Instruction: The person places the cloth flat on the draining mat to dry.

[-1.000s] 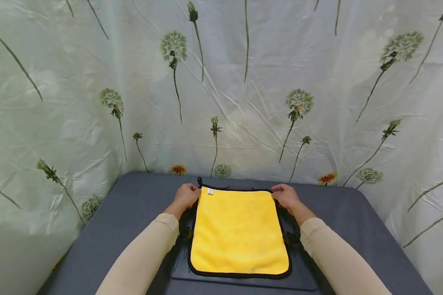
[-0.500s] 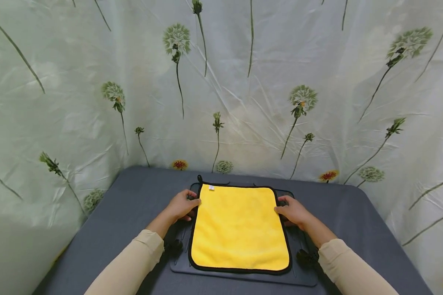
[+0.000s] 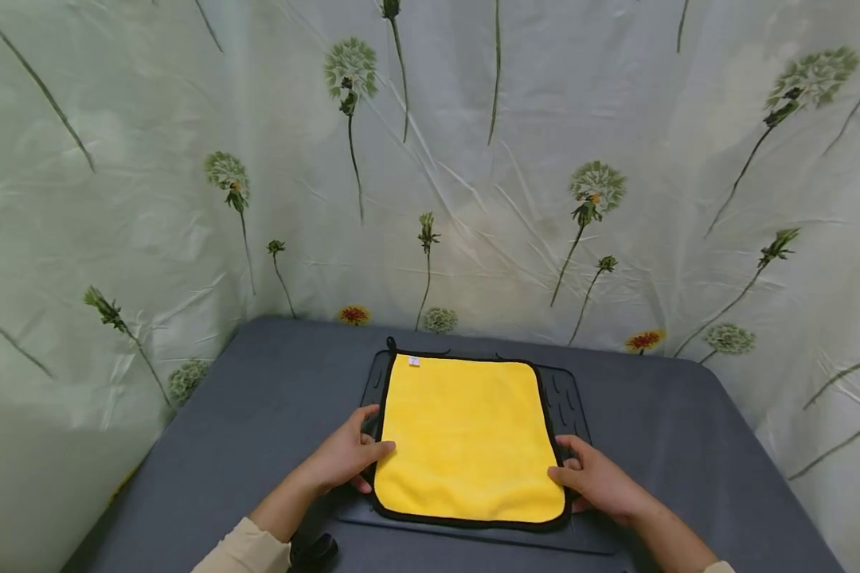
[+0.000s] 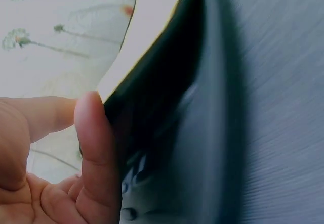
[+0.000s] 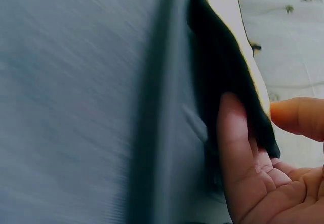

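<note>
A square yellow cloth (image 3: 466, 438) with black edging lies over a dark ridged mat (image 3: 566, 402). It has a small white label and a black loop at its far left corner. My left hand (image 3: 347, 450) pinches the cloth's left edge low down, thumb on the yellow side. On the opposite edge, slightly nearer me, my right hand (image 3: 605, 481) pinches with its thumb on top. In the right wrist view the fingers (image 5: 235, 138) reach under the cloth, whose edge is lifted off the mat. The left wrist view shows the left-hand edge raised too.
The mat rests on a grey-covered table (image 3: 258, 398). Behind it hangs a pale curtain (image 3: 473, 183) printed with dandelions. A black object (image 3: 314, 551) sits by the left cuff.
Both hands have left the cloth's far corners and moved down its sides toward me, now pinching the edges near the front. The cloth has stayed nearly in place.
</note>
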